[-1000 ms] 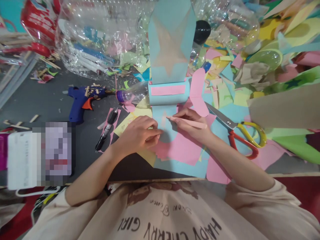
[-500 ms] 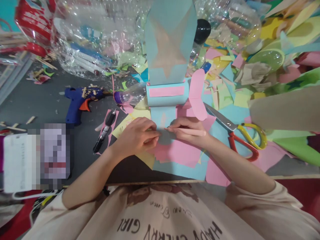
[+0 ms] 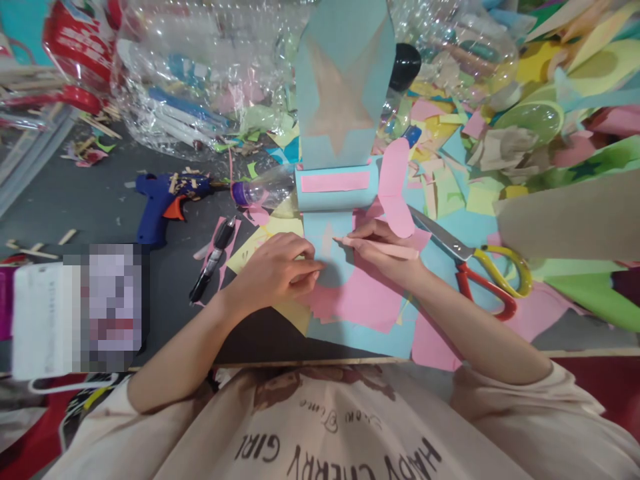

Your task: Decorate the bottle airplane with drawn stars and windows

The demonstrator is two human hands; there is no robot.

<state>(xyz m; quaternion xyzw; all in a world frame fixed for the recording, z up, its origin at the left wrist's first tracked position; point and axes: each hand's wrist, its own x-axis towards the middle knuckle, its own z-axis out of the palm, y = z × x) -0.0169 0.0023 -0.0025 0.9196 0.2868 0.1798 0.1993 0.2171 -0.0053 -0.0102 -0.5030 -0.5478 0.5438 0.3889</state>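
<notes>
The pink pen [image 3: 393,248] is held in the right hand [image 3: 377,245], on the near side of the bottle [image 3: 273,187]; its shaft is gripped between thumb and fingers. The tip is directed at the blue flap [image 3: 313,230], which extends from the bottle's near side and is marked with a small brown point. The left hand [image 3: 283,270], its fingers curled and the gap to the thumb narrow, is placed at the flap's left edge; whether paper is pinched there cannot be told. The bottle is laid sideways, its purple cap [image 3: 240,194] turned left, its body wrapped in blue and crossed by a pink strip [image 3: 335,181]. A star panel [image 3: 345,40] is seen beyond the bottle. A bent pink piece [image 3: 394,179] is positioned at its right end. The scissors [image 3: 473,257] are laid open to the bottle's near right; the glue gun [image 3: 165,200] is seen on the counter [image 3: 170,273] to its left.
</notes>
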